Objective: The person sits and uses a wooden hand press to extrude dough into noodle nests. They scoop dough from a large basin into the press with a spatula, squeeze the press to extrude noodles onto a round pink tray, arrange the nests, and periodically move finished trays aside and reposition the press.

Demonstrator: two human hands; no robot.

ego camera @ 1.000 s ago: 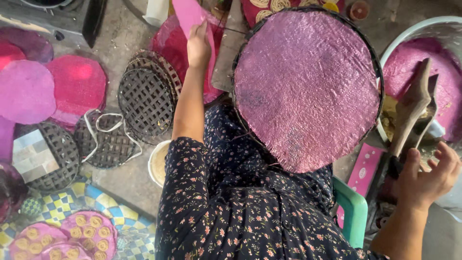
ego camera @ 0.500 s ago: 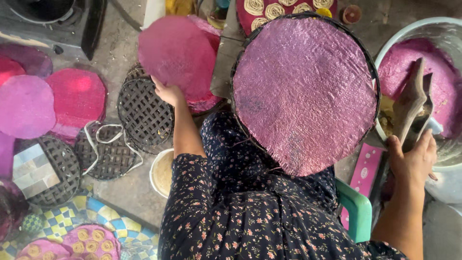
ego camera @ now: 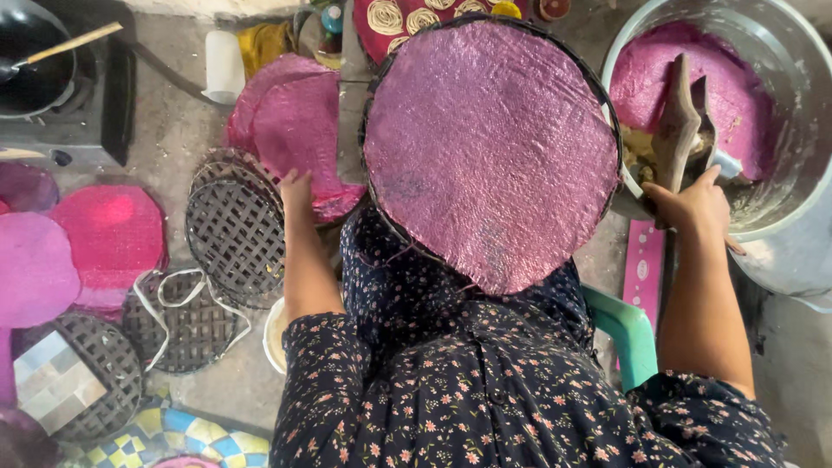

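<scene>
The pink sheet (ego camera: 490, 152) lies spread on a round woven tray (ego camera: 607, 104) on my lap, between my arms. My right hand (ego camera: 693, 204) is closed round a wooden paddle (ego camera: 676, 130) whose long axis points away into the basin (ego camera: 806, 173). My left hand (ego camera: 295, 186), fingers loosely open, touches the stack of sheets (ego camera: 295, 130) beyond the empty trays (ego camera: 236, 230).

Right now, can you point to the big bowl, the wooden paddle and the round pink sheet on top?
big bowl (ego camera: 802, 186), head view, on its bare metal inner wall.
wooden paddle (ego camera: 676, 126), head view, on its blade.
round pink sheet (ego camera: 490, 147), head view, on its middle.
</scene>
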